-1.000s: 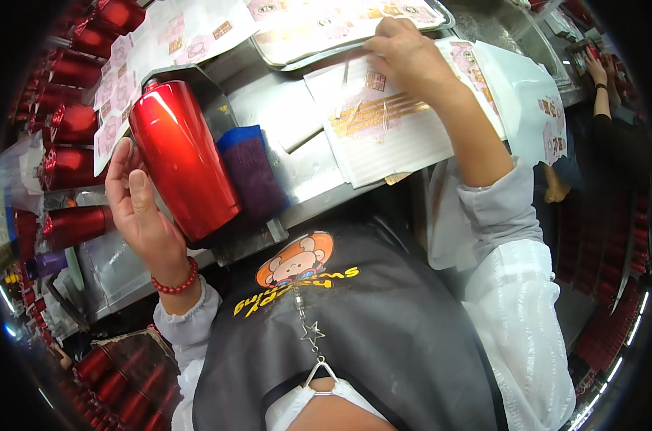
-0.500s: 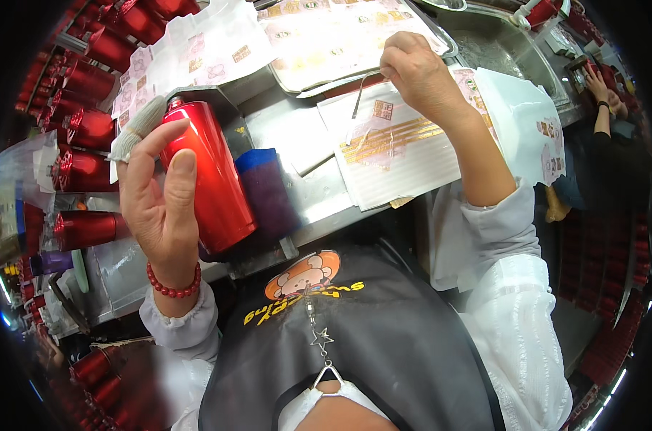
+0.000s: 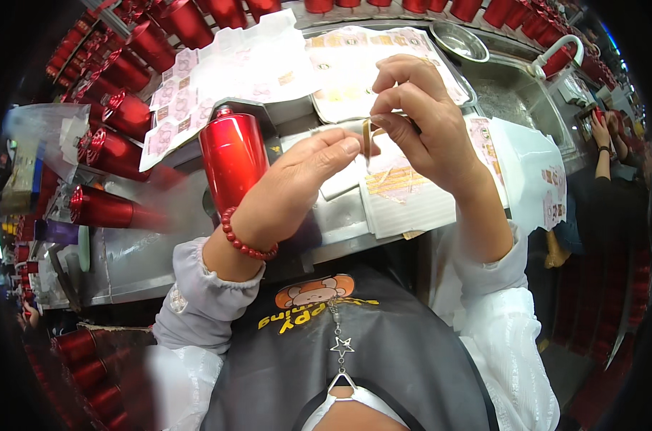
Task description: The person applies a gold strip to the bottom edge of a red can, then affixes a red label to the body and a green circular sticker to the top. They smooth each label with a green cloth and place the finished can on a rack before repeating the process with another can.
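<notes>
A thin gold strip (image 3: pixel 367 136) hangs between my hands, curved at its upper end. My right hand (image 3: pixel 430 118) pinches it between thumb and forefinger, with the other fingers bent above. Thumb and forefinger of my left hand (image 3: pixel 301 176) close at the strip's lower part; their exact contact is partly hidden. Left of that hand, a shiny red bottle (image 3: pixel 233 154) rests in a dark angled holder (image 3: pixel 258 115), its lower end covered by my wrist. Under my right hand lies a stack of white sheets (image 3: pixel 412 212) bearing gold strips (image 3: pixel 398 178).
Sheets of pink and gold stickers (image 3: pixel 233 65) lie at the back, some on a metal tray (image 3: pixel 326 115). A sink (image 3: pixel 516 97) with a white tap (image 3: pixel 559 54) and a metal bowl (image 3: pixel 459 41) stand back right. Several red bottles (image 3: pixel 100 207) line the left. Another person's hand (image 3: pixel 600 131) shows far right.
My left hand has left the red bottle's side and moved right to the strip. My right hand, still pinching the strip, is slightly lower in view. The view has shifted, showing more at the back.
</notes>
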Demonstrator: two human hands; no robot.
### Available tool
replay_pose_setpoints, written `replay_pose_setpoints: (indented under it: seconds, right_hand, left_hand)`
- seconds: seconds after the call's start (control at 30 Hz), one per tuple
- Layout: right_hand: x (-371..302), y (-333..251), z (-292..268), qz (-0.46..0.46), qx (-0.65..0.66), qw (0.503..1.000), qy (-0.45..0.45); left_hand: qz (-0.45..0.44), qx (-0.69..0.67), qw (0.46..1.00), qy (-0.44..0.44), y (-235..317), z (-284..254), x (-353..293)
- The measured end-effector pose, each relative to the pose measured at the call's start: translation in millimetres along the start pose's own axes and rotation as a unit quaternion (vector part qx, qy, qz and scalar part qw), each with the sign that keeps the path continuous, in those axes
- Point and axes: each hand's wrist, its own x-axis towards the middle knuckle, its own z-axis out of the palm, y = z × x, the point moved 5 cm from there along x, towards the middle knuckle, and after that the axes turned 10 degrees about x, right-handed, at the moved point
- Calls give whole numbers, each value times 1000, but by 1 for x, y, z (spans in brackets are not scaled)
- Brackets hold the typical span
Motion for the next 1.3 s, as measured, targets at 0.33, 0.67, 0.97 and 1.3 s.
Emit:
replay_pose_setpoints:
  seconds: [0.33, 0.67, 0.97, 1.3]
  right_hand:
    - [-26, 26, 5, 59, -21, 996, 62]
    - [-51, 44, 7, 133, -16, 987, 89]
    - [-53, 52, 16, 141, -17, 986, 84]
    - [-56, 54, 21, 183, -19, 982, 30]
  left_hand:
    - [-79, -125, 988, 44, -9, -21, -45]
    - [-116, -106, 985, 68, -8, -22, -56]
    - [-117, -166, 978, 55, -12, -21, -61]
    - [-143, -37, 986, 72, -6, -21, -56]
